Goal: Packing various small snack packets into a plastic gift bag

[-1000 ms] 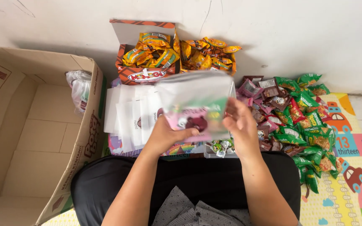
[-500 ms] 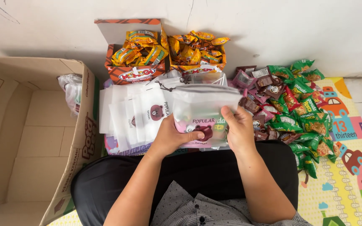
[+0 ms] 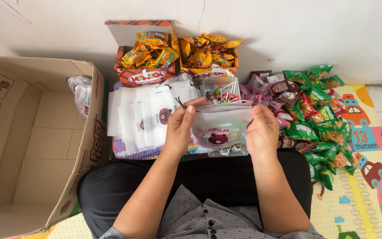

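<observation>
Translucent pouch with brown bear print, upright between both hands, above the lap, mouth pulled taut.

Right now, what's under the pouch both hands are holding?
Under the frosted pouch, held by left hand and right hand, sits a clear tub of lollipops. The pouch hides the tub's middle.

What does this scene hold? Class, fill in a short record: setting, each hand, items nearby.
Setting: person seated on a play mat by a white wall
Left hand: grips the pouch at its left edge
Right hand: grips the pouch's right edge
Pouch: translucent, bear picture on the front
Behind: two snack boxes
Left: open carton, flat pouch stack
Right: snack packets, green and maroon
</observation>
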